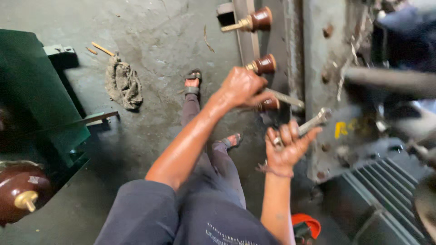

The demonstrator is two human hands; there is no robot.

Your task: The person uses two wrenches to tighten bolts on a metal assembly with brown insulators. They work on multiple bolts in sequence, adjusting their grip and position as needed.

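My left hand [243, 86] is closed around a grey metal spanner [287, 98] beside the middle brown insulator [265, 64] on a grey metal tank [318, 68]. A lower brown insulator [270, 105] sits just under that spanner. My right hand [286, 147] grips a second spanner [313, 122], whose open jaw points up and to the right, close to the tank wall. A third insulator [261, 19] with a brass stud stands farther up the same rail.
A green metal tank [32, 100] with a large brown insulator [20, 190] stands at the left. A crumpled rag [122, 84] lies on the concrete floor. My sandalled feet [193, 81] rest below. Grey cooling fins [381, 195] are at lower right, under a blurred dark shape [390, 79].
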